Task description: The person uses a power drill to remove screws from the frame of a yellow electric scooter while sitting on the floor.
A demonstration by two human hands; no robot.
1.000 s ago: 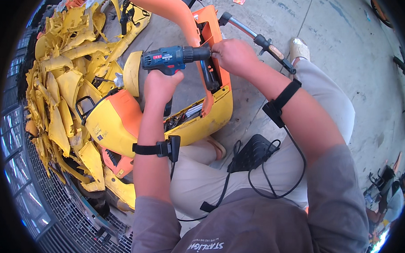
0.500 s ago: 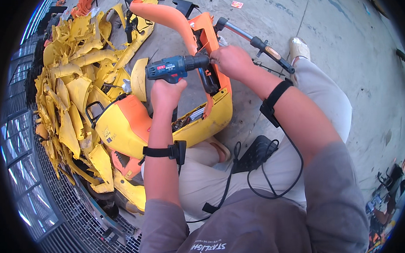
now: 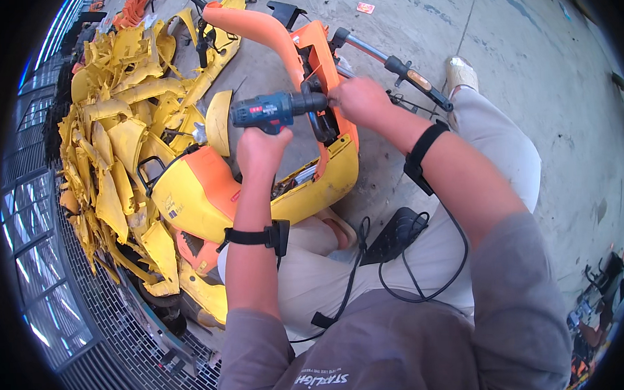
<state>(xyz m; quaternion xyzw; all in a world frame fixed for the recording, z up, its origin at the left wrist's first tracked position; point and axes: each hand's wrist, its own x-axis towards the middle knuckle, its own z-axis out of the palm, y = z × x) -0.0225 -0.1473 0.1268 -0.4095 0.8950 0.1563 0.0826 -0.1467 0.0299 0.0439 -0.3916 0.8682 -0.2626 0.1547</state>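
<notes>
My left hand is wrapped round the grip of a blue and black cordless drill, held level with its chuck to the right. At the front of that chuck, my right hand has its fingers pinched together; whatever they grip is too small or hidden to name. Just behind and below the drill stands a scooter body of yellow and orange plastic panels. Its upright orange panel rises beside my right hand, with dark parts inside the opening. Several pale metal parts show in the yellow lower section.
A large heap of yellow plastic panels lies to the left. A black and silver shock-absorber-like rod extends beyond my right hand. My feet and legs surround the scooter body on the concrete floor. Mixed scrap lies at the far right.
The drill and my left hand have shifted slightly right and downward. My right hand has moved a little right and down, still at the chuck's front.
</notes>
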